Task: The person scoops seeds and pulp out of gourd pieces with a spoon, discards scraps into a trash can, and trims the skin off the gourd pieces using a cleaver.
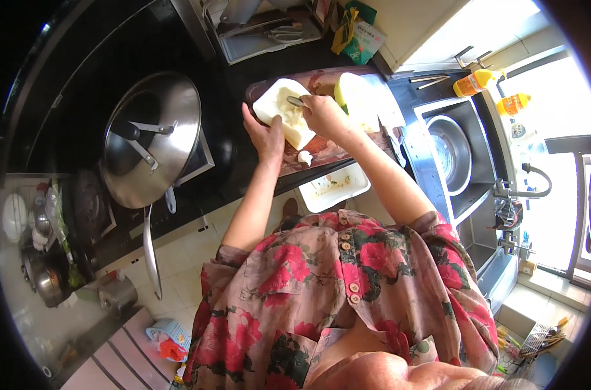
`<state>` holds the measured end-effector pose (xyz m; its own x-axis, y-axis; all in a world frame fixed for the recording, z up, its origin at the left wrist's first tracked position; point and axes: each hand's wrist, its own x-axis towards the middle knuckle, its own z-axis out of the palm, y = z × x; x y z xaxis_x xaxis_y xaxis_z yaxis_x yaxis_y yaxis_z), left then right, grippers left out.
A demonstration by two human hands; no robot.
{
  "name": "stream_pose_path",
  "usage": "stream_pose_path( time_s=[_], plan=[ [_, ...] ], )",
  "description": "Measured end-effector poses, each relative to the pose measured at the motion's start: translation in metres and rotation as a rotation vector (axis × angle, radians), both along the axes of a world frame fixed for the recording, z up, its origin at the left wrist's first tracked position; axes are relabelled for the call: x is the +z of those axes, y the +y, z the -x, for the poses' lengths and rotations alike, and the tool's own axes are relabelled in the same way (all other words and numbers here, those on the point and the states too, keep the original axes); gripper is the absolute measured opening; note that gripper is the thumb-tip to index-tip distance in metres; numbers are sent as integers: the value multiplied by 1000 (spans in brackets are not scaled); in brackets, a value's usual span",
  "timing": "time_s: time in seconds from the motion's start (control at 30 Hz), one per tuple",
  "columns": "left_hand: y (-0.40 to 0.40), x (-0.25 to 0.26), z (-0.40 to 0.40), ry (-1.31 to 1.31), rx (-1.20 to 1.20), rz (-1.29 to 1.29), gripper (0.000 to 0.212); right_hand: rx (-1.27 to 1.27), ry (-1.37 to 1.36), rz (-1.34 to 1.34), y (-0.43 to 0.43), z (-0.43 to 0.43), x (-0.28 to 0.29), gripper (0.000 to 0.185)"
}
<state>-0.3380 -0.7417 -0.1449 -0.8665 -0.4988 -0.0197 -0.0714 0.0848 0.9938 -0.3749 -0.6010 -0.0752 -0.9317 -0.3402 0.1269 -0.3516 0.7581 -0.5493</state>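
Observation:
My left hand grips the near left side of a pale, hollowed melon piece, tilted over a reddish-brown cutting board. In my right hand is a metal spoon, its bowl inside the hollow among loose whitish pulp. The spoon's handle is hidden by my fingers. Just right of that hand, a second pale melon piece with green rind along its left edge rests on the board. A white scrap lies near the board's front edge. At the board's right end is a knife.
Below the counter edge sits a white plastic bin with scraps inside. A lidded steel wok stands on the hob to the left, its handle jutting outward. To the right, a sink holds a metal basin. Packets lie behind the board.

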Motion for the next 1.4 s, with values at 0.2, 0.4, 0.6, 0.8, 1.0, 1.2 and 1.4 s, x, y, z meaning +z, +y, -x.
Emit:
stream_pose_path(
  time_s=[0.2,0.4,0.6,0.8,1.0,1.2,1.4],
  plan=[
    [-8,16,7,58,-178,-257,64,-124,-123,-298,-30,21,-20,25],
    [-2,0,10,125,-167,-162,51,-44,-127,-406,-53,24,-48,36],
    [-4,-4,8,115,-166,-118,50,93,-12,-494,-49,14,-47,26],
    [-6,-7,11,159,-170,-68,51,205,3,-597,-49,-1,-5,19],
    [-1,9,6,68,-159,-100,49,-5,8,-442,-36,4,-6,27],
    [1,-3,7,135,-134,-83,48,277,10,-655,-31,15,-23,23],
    [-22,-16,19,72,-55,-55,39,9,-4,-275,12,-8,10,19]
  ],
)
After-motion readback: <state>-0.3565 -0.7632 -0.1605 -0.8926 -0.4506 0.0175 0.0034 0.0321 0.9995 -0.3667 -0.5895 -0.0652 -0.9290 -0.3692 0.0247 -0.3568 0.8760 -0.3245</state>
